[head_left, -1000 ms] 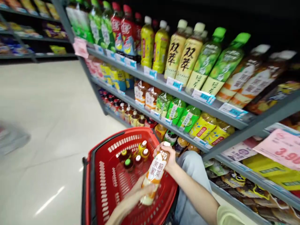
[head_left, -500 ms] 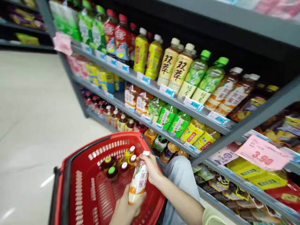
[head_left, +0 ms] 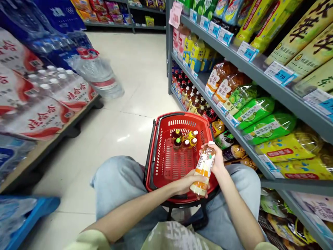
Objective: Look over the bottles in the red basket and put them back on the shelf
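Note:
A tea bottle (head_left: 204, 167) with a white cap and a white-and-orange label is tilted in both my hands, over the near right part of the red shopping basket (head_left: 179, 116). My left hand (head_left: 189, 182) is closed round its lower end. Near the cap, my right hand (head_left: 218, 158) grips the upper part. Inside the basket several drink bottles stand together, among them a green-capped bottle (head_left: 178, 141) and a yellow bottle (head_left: 191, 134). The basket is on the floor between my bent knees.
Grey shelves (head_left: 231, 52) packed with drink bottles rise close on the right. At the left, shrink-wrapped water packs (head_left: 52, 118) sit on a low pallet. A large water jug (head_left: 99, 78) stands beside them. Tiled floor (head_left: 130, 118) lies between.
My view has swung left and pulled back, bringing my knees and the water packs into sight. Both hands still hold the bottle, which appears turned slightly.

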A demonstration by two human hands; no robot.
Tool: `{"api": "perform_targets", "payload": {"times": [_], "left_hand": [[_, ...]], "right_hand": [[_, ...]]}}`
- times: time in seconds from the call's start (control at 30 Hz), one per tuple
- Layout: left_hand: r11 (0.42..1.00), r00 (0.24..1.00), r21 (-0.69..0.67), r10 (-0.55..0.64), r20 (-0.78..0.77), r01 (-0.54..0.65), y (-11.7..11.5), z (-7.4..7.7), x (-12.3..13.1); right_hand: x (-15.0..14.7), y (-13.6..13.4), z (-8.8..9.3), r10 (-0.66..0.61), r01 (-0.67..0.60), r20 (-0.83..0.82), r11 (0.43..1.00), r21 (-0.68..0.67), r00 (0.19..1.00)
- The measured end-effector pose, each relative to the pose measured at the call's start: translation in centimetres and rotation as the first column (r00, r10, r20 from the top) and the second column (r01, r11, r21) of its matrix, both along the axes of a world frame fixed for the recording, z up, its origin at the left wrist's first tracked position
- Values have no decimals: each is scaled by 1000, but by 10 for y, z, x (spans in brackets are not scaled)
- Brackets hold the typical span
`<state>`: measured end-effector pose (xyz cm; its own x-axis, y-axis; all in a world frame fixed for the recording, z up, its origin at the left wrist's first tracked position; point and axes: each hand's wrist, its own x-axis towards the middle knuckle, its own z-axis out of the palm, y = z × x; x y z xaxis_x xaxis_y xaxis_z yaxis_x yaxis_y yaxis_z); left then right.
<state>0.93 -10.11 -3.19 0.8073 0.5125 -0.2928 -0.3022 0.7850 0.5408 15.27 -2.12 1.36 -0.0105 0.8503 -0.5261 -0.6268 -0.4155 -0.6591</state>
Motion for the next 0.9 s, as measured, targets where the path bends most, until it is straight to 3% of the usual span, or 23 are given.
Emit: {"api": "perform_targets", "payload": {"times": [0.13,0.33,0.43,0.53,0.6,0.67,0.73,0.8,0.9], "left_hand": [[993,998,-108,-43,-50,38,8,-3,0],[995,993,-86,-55,-105,46,13,3,-3],[998,958,57,55,-281,-40,11,2,-1],[924,796,351,327,-510,-154,9,-8,2],[872,714,473,412,-566,-129,9,-15,2],[849,688,526,414,-597,-54,9,-16,-2],[820,691,572,416,-592,-3,9,-13,-8],[803,748,596,398,-531,-5,10,-7,-13],[875,887,467,310,-342,-126,11,-4,-16]], "right_hand": [[-1,5,-8,-62,65,27,988,-143,998],[-1,8,-13,-58,61,32,992,-108,998],[-6,9,-14,-79,90,116,992,-85,990],[-14,8,-18,-133,135,230,991,7,964],[-18,7,-19,-143,134,256,990,52,956],[-19,7,-18,-119,109,236,993,55,964],[-17,7,-15,-82,75,189,996,42,978],[-13,7,-10,-45,42,119,999,32,992],[-8,7,-3,-6,6,-32,1000,21,999]]}}
